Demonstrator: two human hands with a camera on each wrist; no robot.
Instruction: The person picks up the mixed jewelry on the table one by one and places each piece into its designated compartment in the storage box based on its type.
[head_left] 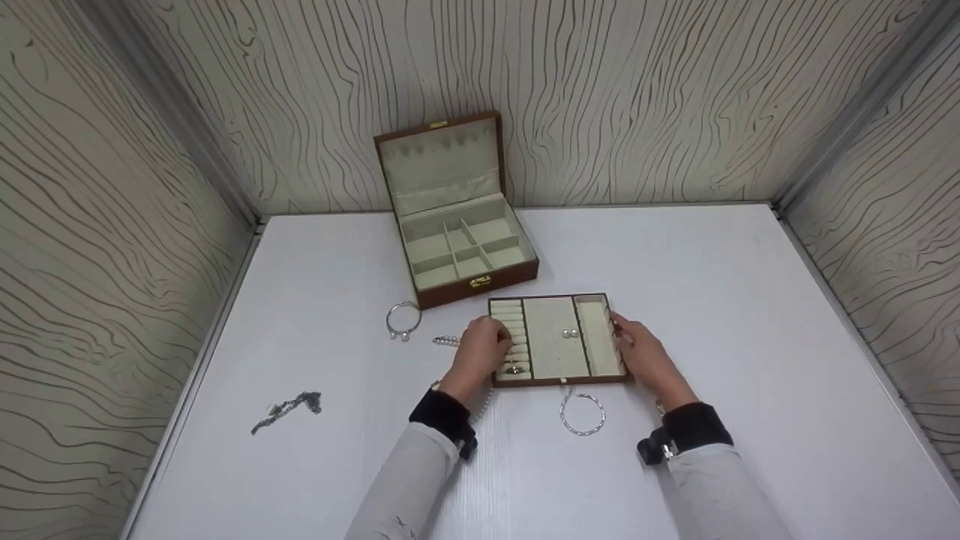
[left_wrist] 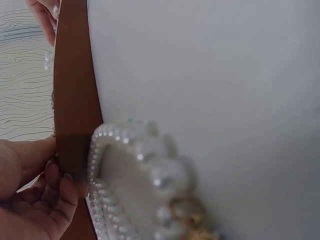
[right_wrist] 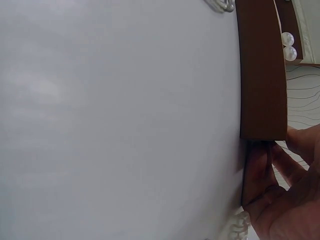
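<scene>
A brown jewelry tray (head_left: 551, 360) with a cream lining lies on the table, its ring rolls on the left side. My left hand (head_left: 480, 349) grips its left edge, with fingertips over the rolls and other fingers curled against the outer wall. A ring (head_left: 514, 369) sits in the front rolls. Two pearl earrings (head_left: 570, 334) are in the middle panel. At the right end, my right hand (head_left: 646, 358) holds the tray's side, thumb by the rim. A pearl necklace (left_wrist: 125, 135) lies beside the tray, partly hidden under my left hand in the head view.
Behind the tray stands an open jewelry box (head_left: 476, 292) with its lid up and several compartments. A bracelet with pearls (head_left: 403, 319) is left of it. A silver bracelet (head_left: 583, 415) lies in front of the tray. Farther left is a chain necklace (head_left: 289, 410).
</scene>
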